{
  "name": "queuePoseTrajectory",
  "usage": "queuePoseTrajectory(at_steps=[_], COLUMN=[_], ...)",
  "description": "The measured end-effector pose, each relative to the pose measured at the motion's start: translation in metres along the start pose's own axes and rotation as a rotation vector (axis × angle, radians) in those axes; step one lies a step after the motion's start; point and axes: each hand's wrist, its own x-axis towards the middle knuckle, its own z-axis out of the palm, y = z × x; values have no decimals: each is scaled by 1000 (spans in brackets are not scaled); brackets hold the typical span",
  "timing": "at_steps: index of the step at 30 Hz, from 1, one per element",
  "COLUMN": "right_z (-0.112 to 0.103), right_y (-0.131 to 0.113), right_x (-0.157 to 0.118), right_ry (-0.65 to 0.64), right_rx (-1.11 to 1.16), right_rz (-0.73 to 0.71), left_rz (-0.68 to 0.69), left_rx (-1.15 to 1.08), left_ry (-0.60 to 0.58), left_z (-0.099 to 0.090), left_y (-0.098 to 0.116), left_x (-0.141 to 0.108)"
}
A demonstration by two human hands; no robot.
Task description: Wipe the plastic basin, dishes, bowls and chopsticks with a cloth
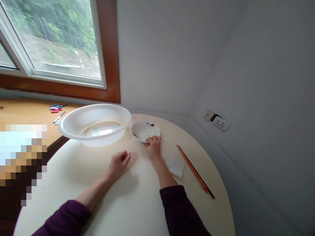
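A white bowl [144, 130] with small red and dark printed motifs stands on the round cream table [137, 203]. My right hand [154, 147] grips its near right rim, fingers over the edge. Closer to me and to the left, my left hand [119, 163] is curled into a loose fist above the table, with nothing visible in it. Behind that hand sits a wide translucent plastic basin [94, 139]; its floor looks shiny, and I cannot tell whether it holds water.
Right of my right forearm lie a folded white tissue [176, 165] and several thin chopsticks [194, 168], red, dark and pale. A wooden desk [29, 114] with scissors and a pen adjoins at the left. Walls with a power socket [221, 123] bound the right side; a window [56, 39] is behind.
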Motion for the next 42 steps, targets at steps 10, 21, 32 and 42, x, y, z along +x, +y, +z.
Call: queuePoseTrajectory(at_steps=[10, 21, 32, 42], right_z=[0, 0, 8, 10], right_y=[0, 1, 5, 9], right_x=[0, 4, 1, -1], right_ry=[-30, -50, -31, 12], right_rx=[-33, -5, 58, 90], right_rz=[-65, -75, -103, -101], left_rz=[-4, 3, -17, -6], left_rx=[3, -2, -12, -15], left_ry=[-2, 4, -6, 2], left_z=[0, 0, 1, 1], left_y=[0, 2, 1, 1], left_x=[-1, 0, -1, 0])
